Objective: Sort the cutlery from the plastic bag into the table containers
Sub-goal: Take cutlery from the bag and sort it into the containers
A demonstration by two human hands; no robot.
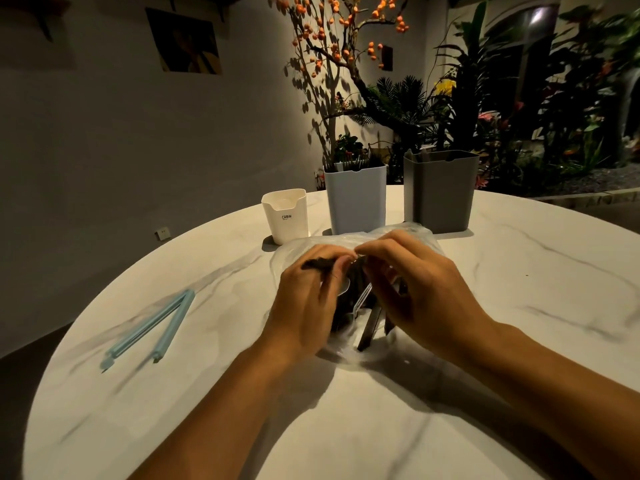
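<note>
Left hand (304,303): centre of the frame, fingers curled, pinching the bag's upper edge together with something dark and fuzzy at the fingertips.
Right hand (419,292): just right of centre, fingers curled down, pinching the bag's edge; fingertips almost touching those of the left hand.
Bag (408,237): clear plastic, crumpled, on the table at centre, held between both hands, mouth at the top.
Cutlery (369,323): dark pieces and one clear piece inside the bag, lying between the hands, seen through the plastic; kinds too blurred to tell.
White cup (285,216): upper centre-left, behind the bag, smallest of the three, lettering on the front.
Blue bin (356,199): upper centre, right of the white cup, thin items poking above the rim.
Grey bin (438,192): upper centre-right, beside the blue bin, a few tips showing at the rim.
Clip (152,327): pale blue, long, opened in a V, lower left on the table, well apart from the bag.
Table (519,289): round, white marbled top.
Plants (502,98): upper right, behind the table, with an orange-fruited branch.
</note>
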